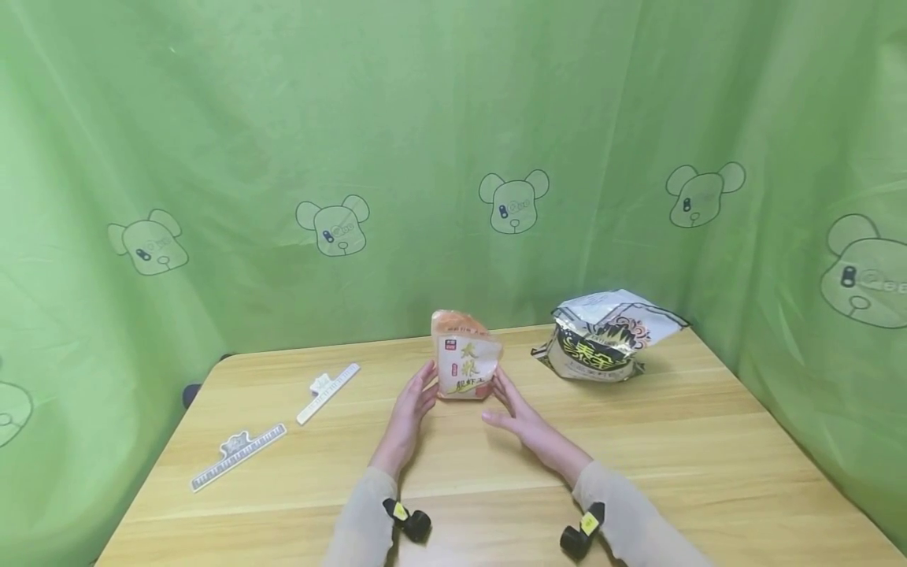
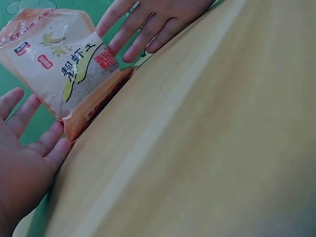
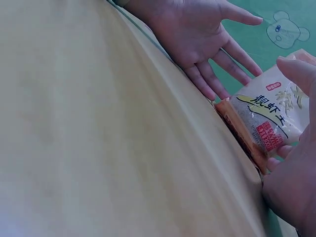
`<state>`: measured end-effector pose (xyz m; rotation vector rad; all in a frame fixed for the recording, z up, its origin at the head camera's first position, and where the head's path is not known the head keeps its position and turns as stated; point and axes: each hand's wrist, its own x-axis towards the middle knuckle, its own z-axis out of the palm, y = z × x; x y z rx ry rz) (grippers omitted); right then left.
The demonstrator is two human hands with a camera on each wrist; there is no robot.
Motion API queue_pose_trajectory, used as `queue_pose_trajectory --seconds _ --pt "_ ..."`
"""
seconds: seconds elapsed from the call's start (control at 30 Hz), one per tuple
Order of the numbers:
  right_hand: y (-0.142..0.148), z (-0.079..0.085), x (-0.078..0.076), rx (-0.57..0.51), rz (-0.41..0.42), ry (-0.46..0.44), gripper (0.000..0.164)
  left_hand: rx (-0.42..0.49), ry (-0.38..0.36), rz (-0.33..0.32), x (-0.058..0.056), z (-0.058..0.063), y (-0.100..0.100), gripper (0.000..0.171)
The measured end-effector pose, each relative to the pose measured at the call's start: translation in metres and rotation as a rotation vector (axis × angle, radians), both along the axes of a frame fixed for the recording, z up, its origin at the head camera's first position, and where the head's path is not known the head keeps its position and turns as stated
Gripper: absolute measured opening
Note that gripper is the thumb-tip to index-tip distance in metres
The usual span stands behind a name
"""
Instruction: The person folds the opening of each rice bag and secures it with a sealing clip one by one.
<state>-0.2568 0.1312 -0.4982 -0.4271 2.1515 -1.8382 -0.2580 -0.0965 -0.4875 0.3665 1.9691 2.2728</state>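
We see the small rice bag upright on the table, near its far edge and between the two hands. The left hand touches one side of the bag and the right hand the other, both with fingers extended; each grip is apart, the right thumb standing off to the near side. We cannot make out how far the fingers reach round the back, which is hidden from us. In the right wrist view the right thumb covers part of the bag and the picture edge cuts off its top; in the left wrist view its upper corner meets the border. The smallest print is too fine for us to read. The near edge of the table lies outside the head view, and a dark blue object is mostly hidden behind the left corner.

Behind the bag, the green curtain hangs close to the far edge. A wide strip of wood separates the bag from two ruler-shaped clips on the left; to the right, a larger shiny bag stands near the far edge, well apart from the right hand
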Motion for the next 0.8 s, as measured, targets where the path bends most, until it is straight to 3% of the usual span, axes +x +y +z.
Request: queue_pose_trajectory --seconds 0.23,0.8 --pt "-0.001 0.001 0.013 0.004 0.041 0.010 0.081 0.004 -0.008 0.013 0.009 -0.010 -0.005 0.053" --pt "-0.006 0.004 0.042 0.064 0.136 0.045 0.084 0.027 -0.016 -0.013 0.047 -0.007 -0.028 0.050"
